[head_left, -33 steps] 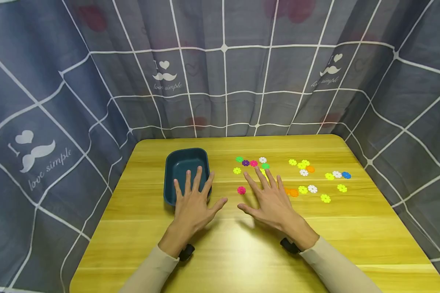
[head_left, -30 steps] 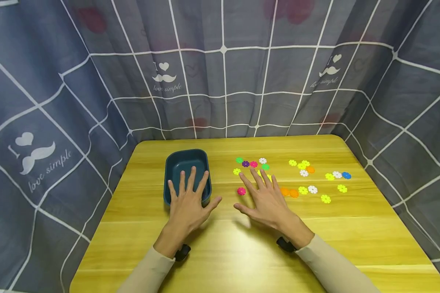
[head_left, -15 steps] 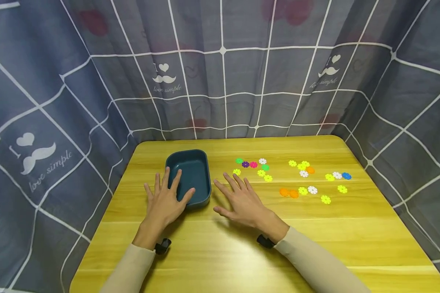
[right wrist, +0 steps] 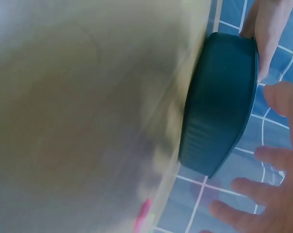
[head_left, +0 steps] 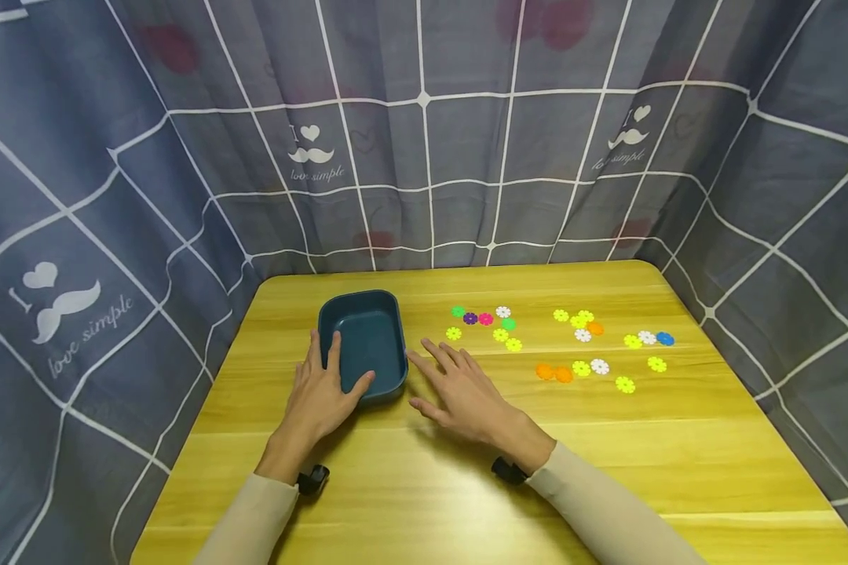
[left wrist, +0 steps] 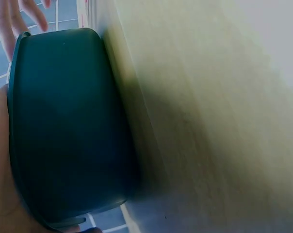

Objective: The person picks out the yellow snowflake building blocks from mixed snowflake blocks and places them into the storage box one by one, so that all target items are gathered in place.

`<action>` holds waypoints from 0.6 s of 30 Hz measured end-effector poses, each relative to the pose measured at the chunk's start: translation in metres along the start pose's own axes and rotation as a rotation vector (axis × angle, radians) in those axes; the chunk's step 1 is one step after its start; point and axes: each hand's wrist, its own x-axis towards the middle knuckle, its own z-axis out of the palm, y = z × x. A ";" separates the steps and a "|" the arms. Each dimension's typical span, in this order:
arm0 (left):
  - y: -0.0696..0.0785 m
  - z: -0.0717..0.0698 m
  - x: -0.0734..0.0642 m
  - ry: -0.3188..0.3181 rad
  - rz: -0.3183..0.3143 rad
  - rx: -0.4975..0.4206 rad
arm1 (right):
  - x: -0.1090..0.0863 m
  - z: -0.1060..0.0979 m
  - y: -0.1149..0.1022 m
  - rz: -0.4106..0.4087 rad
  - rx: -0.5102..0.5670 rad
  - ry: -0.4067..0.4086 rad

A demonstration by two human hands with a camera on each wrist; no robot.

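Note:
A dark teal plastic bin (head_left: 371,341) stands at the left of the table, with nothing inside its visible part. My left hand (head_left: 318,400) grips its near left corner: thumb and index finger reach over the rim, while the outer fingers lie along the outside of the wall. My right hand (head_left: 466,396) hovers beside the bin's right wall, fingers extended and slightly spread, fingertips close to the rim. It holds nothing. In the right wrist view, a pink piece (right wrist: 142,216) lies on the table below this hand; the hand hides it from the head view.
Several small flower-shaped plastic discs lie flat to the right, among them a purple disc (head_left: 470,318), an orange disc (head_left: 563,374) and a blue disc (head_left: 665,339). Checked grey curtains (head_left: 459,212) enclose the wooden table (head_left: 424,502) at the back and sides.
Both hands have moved left. The left hand has come from over the bin to its near left corner and taken hold; the right has left the discs for the bin's right side.

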 end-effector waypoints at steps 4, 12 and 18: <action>0.003 0.001 0.001 -0.028 0.001 0.001 | -0.002 -0.001 0.000 -0.034 -0.011 -0.007; 0.010 0.003 0.000 -0.053 0.012 -0.026 | -0.012 0.003 0.002 -0.057 0.008 0.012; 0.019 0.008 -0.001 -0.063 0.030 -0.051 | -0.019 0.001 0.005 -0.071 -0.008 0.059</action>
